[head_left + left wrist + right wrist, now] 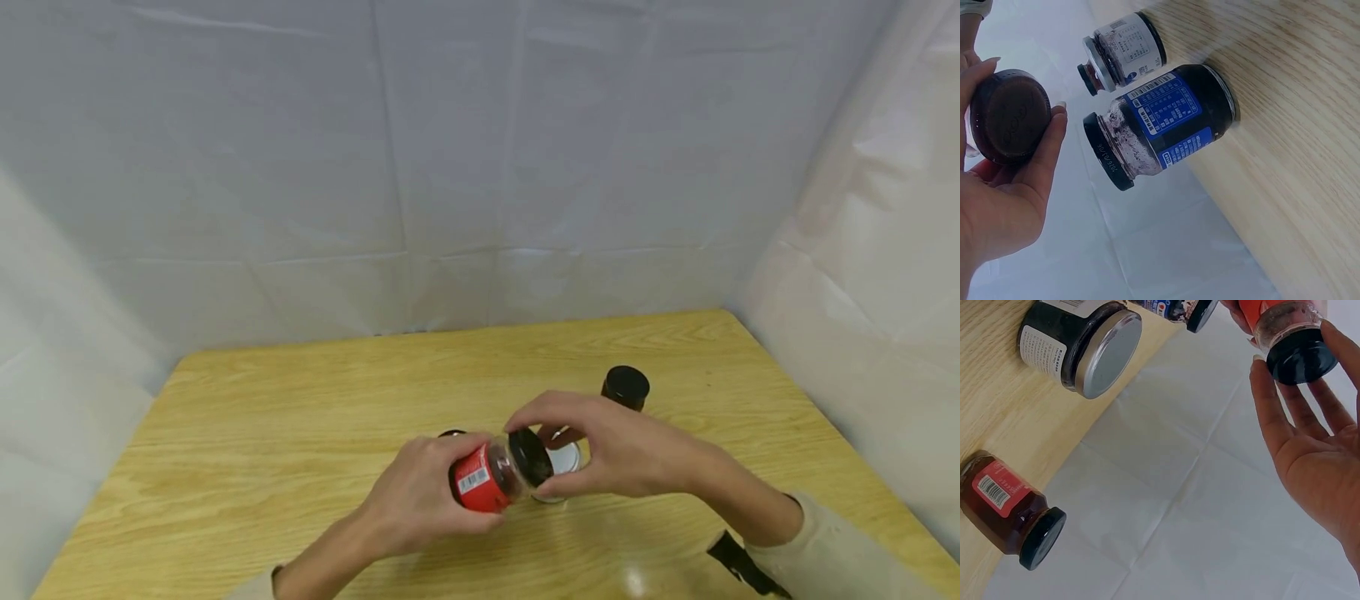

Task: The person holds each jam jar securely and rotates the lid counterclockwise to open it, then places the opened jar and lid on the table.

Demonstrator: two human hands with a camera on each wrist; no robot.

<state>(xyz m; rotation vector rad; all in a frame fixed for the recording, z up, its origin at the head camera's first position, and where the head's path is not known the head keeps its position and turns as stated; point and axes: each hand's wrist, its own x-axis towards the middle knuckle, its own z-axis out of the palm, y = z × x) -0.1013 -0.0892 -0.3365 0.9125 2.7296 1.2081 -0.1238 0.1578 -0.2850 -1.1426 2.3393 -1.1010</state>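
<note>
My left hand (416, 496) grips a glass jar (480, 481) with a red label around its body. The jar is tilted in the air over the table, its black lid (530, 458) pointing to the right. The thumb and fingers of my right hand (637, 450) hold this lid at its rim. In the left wrist view the jar's dark round base (1013, 119) faces the camera. From the right wrist, the lid (1300, 359) is seen among the spread fingertips, with the clear glass neck just above it.
A dark jar with a blue label (1175, 112) stands on the wooden table (300, 392) behind my left hand. A silver-lidded jar (1110, 353) stands behind the held jar. Farther right is a brown jar with a red label (1004, 497). White sheets (465, 167) enclose the table.
</note>
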